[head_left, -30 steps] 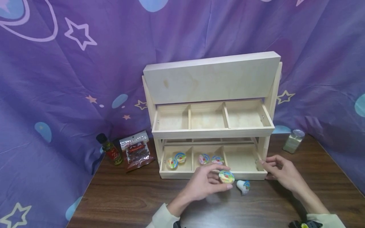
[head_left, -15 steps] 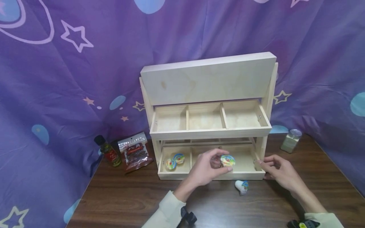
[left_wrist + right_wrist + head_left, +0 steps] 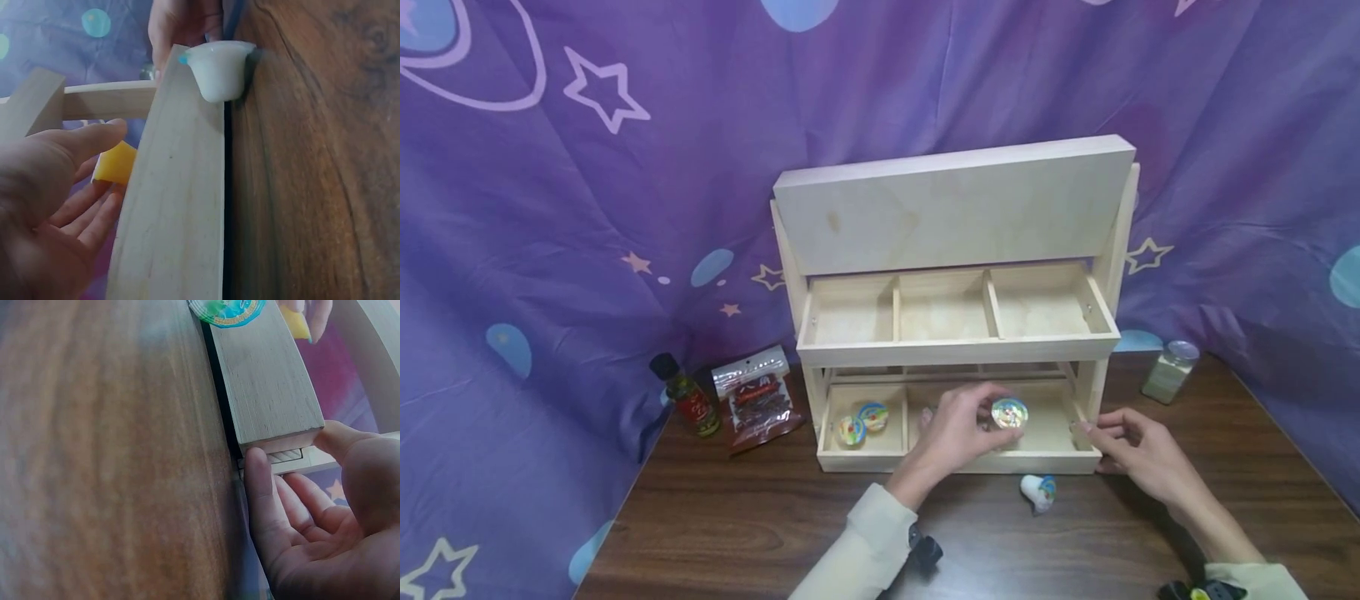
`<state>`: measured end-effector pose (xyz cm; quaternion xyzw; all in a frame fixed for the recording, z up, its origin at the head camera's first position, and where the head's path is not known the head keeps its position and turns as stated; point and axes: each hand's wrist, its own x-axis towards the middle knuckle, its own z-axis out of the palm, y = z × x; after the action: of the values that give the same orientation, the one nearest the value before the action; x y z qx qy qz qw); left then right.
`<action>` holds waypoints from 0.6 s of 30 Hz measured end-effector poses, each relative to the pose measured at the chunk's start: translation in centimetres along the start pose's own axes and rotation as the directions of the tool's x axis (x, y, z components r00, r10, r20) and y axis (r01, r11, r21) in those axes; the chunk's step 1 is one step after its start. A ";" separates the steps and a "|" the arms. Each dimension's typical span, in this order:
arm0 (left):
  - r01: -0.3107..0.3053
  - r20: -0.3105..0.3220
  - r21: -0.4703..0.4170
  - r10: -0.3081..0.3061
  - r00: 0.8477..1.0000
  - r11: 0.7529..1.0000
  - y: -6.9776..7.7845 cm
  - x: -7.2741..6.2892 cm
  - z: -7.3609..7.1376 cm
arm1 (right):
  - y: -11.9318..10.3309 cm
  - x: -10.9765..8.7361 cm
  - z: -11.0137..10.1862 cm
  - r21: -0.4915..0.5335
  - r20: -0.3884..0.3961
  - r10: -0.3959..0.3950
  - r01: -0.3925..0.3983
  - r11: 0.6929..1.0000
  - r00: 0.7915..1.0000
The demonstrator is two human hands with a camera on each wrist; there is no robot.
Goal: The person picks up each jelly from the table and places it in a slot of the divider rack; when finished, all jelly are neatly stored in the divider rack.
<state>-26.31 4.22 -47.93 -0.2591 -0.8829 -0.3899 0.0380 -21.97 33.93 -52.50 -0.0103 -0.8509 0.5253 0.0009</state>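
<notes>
My left hand (image 3: 958, 427) pinches a jelly cup (image 3: 1010, 413) with a colourful foil lid over the right compartment of the lower tray (image 3: 958, 462). In the left wrist view its yellow body (image 3: 115, 164) shows between thumb and fingers, behind the tray's front board. My right hand (image 3: 1146, 457) grips the right end of that tray, fingers and thumb around its corner in the right wrist view. Two jelly cups (image 3: 861, 425) sit in the left compartment. Those in the middle one are mostly hidden by my left hand. A white jelly cup (image 3: 1038, 493) lies on its side on the table before the tray.
The wooden rack's upper tray (image 3: 958, 350) has three compartments under a tilted top panel (image 3: 955, 208). A dark-capped bottle (image 3: 688, 398) and a red-brown spice bag (image 3: 760, 402) stand at left. A glass jar (image 3: 1171, 372) is at right. Purple cloth (image 3: 625, 292) hangs behind.
My left hand has carried the jelly cup from in front of the lower tray up and over its right compartment. The right hand keeps its hold on the tray end.
</notes>
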 end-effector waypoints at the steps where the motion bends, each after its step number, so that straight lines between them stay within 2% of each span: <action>1: -0.011 0.002 0.013 0.011 1.000 1.000 -0.1 0.2 0.2 | 0.0 0.0 0.0 0.000 0.001 0.000 0.000 1.000 1.000; 5: -0.077 0.021 0.071 0.076 0.997 0.994 -0.2 0.8 0.7 | 0.0 0.0 -0.1 0.002 0.002 0.001 -0.001 1.000 1.000; 11: -0.162 0.055 0.202 0.154 0.987 0.966 0.0 1.7 1.2 | 0.0 0.0 -0.1 -0.007 -0.001 -0.004 0.004 1.000 1.000; 14: -0.175 0.079 0.282 0.159 0.984 0.943 0.1 1.8 1.6 | 0.0 0.0 -0.1 -0.007 0.002 -0.005 0.005 1.000 1.000; 18: -0.161 0.099 0.369 0.134 0.986 0.915 0.1 1.9 1.9 | -0.1 0.0 -0.1 0.004 0.010 -0.010 0.010 1.000 1.000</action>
<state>-27.67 6.45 -48.70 -0.3266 -0.9199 -0.2000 0.0844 -21.93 34.03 -52.36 -0.0032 -0.8497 0.5272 -0.0008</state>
